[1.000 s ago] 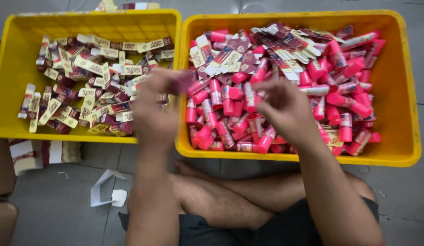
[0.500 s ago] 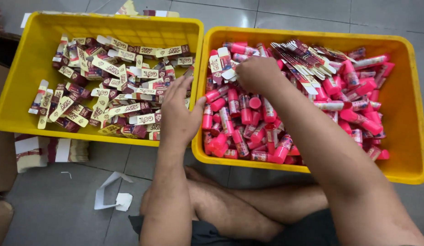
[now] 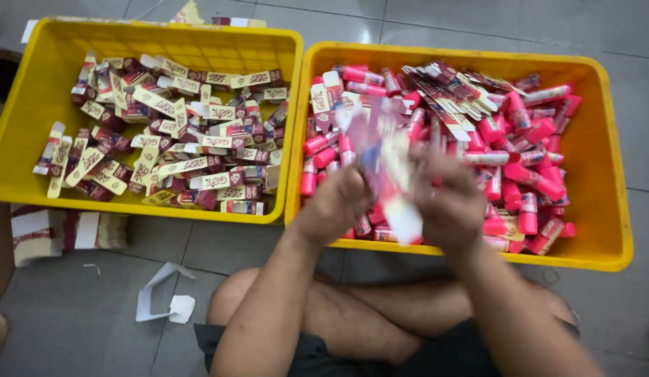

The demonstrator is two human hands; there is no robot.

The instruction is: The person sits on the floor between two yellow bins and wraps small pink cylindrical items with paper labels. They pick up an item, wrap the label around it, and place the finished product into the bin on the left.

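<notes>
Both hands have come back together since half a second ago, when the left one was spread flat on the rim between the crates and the right one was deep in the pink pile.

From the head camera, the left hand (image 3: 336,204) and the right hand (image 3: 451,209) now hover close to each other over the near edge of the right yellow crate (image 3: 603,237). Between them is a blurred flat carton (image 3: 389,167), white with pink and dark red, standing roughly upright and gripped from both sides. The fingers of each hand are curled in on it; motion blur hides exactly how they pinch.

Below the hands the right crate is heaped with pink tubes (image 3: 520,174) and a fan of flat cartons (image 3: 457,94) at the back. The left yellow crate (image 3: 31,188), just beside it, holds filled boxes (image 3: 171,139) in dark red and cream. A stack of flat cartons (image 3: 63,234) lies on the tiled floor (image 3: 73,314), with a torn white scrap (image 3: 164,297) near the person's crossed legs (image 3: 352,318).
</notes>
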